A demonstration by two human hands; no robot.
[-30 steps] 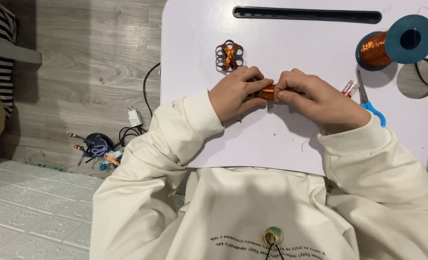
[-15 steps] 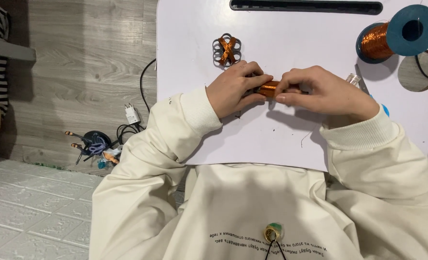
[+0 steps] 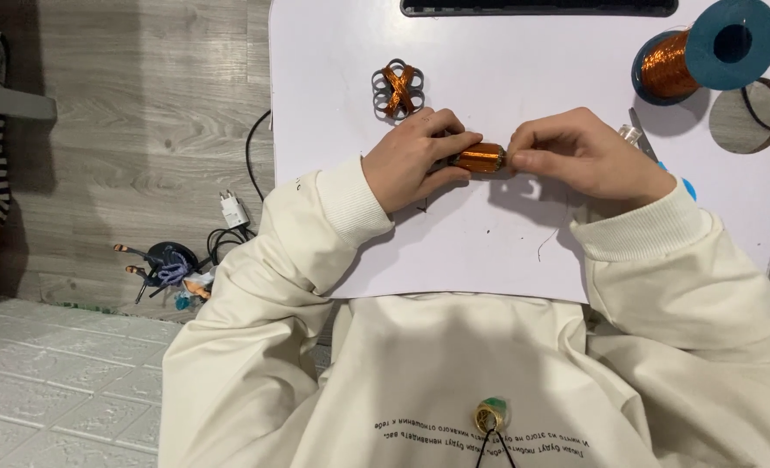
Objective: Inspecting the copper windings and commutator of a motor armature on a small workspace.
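Both my hands meet over the white lap table (image 3: pixel 454 251). Between them is a small coil wound with copper wire (image 3: pixel 479 159). My left hand (image 3: pixel 415 159) grips its left end with thumb and fingers. My right hand (image 3: pixel 580 154) pinches its right end. Above my left hand lies a grey flower-shaped part crossed with copper wire (image 3: pixel 397 88). A blue spool of copper wire (image 3: pixel 701 54) lies on its side at the table's far right.
A round hole (image 3: pixel 753 114) and a long dark slot (image 3: pixel 537 8) mark the table top. Scissors with blue handles (image 3: pixel 654 152) show behind my right hand. On the wooden floor to the left lie a white charger (image 3: pixel 231 209), black cables and small figures (image 3: pixel 170 267).
The view has shifted slightly. My hands stay together on the coil, turning it a little; nothing was let go.
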